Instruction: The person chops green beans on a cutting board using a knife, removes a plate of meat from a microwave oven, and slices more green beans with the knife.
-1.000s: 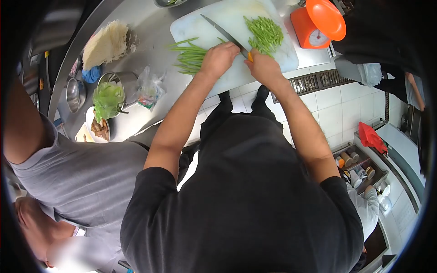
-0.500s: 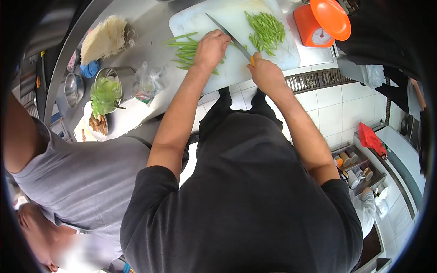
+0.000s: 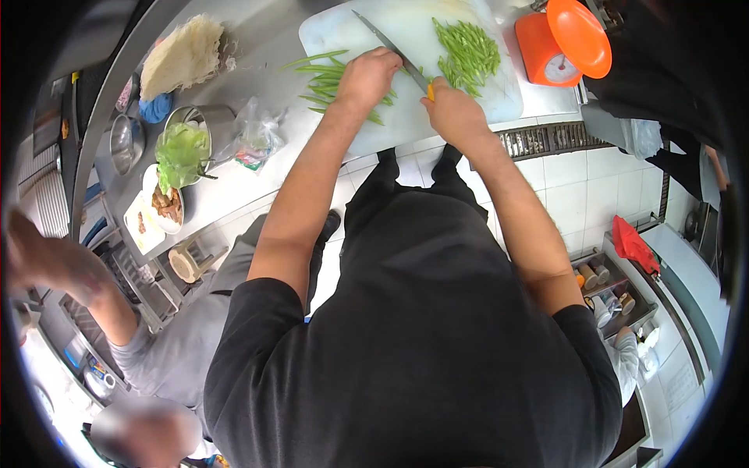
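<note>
My right hand (image 3: 456, 115) is wrapped round the yellow handle of a knife (image 3: 395, 48), whose long blade points up and left across a white cutting board (image 3: 337, 33). Close beside the blade, the curled fingers of my left hand (image 3: 370, 76) press on long green beans (image 3: 324, 80). Part of these beans lies hidden beneath that hand. To the right of the knife is a pile of thinly sliced green beans (image 3: 468, 59).
An orange kitchen scale (image 3: 544, 58) stands right of the board. On the left counter are dried noodles (image 3: 183, 58), a metal pot with lettuce (image 3: 183, 152), a plastic bag (image 3: 259, 139) and a bowl of food (image 3: 165, 207). A co-worker in grey (image 3: 175, 359) is at lower left.
The co-worker in grey has moved back from the counter, an arm now reaching out at the left, uncovering a stool. The counter sits slightly further right in view. My hands keep nearly the same pose.
</note>
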`<state>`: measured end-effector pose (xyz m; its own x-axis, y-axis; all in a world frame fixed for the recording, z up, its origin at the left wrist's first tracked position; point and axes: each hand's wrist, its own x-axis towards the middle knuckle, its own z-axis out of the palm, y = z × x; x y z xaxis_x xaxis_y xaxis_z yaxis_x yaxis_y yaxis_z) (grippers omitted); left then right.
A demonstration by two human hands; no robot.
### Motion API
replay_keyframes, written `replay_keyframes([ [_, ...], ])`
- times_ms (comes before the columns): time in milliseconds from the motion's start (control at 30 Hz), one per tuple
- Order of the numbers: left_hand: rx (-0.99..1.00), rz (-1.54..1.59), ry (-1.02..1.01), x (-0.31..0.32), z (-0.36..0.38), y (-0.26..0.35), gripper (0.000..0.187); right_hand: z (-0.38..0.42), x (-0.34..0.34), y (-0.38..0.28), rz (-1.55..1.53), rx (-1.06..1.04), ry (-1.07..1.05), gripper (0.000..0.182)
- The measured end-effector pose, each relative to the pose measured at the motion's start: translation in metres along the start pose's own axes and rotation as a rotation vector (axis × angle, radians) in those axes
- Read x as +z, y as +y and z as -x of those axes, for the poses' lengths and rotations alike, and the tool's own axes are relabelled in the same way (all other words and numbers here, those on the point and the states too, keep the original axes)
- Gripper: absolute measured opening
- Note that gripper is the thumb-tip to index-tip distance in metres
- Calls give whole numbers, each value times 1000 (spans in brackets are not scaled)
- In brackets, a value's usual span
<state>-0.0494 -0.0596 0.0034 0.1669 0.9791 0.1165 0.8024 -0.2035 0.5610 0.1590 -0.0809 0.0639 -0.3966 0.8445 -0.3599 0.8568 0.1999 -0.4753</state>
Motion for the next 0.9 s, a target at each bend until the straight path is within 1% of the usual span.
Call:
replay_keyframes([
  [100,-42,-13,-38,-1,-1,0,12,2,-5,1,20,11,-38,35],
  [200,-19,-6,-11,-1,1,-2,12,-12,17,1,-14,29,-4,36],
  [400,-38,30,22,2,2,-7,11,-10,-5,-6,5,34,-61,37],
  [567,-22,46,24,3,5,-8,10,-24,29,-3,-13,60,15,38],
  [700,-39,48,-15,-4,4,-7,11,-35,25,-3,-26,49,8,38],
  [800,-79,119,68,-13,5,-12,14,-34,21,-2,-13,46,7,39],
  [900,-2,14,116,-17,1,-20,17,-32,23,-4,-13,44,18,39],
])
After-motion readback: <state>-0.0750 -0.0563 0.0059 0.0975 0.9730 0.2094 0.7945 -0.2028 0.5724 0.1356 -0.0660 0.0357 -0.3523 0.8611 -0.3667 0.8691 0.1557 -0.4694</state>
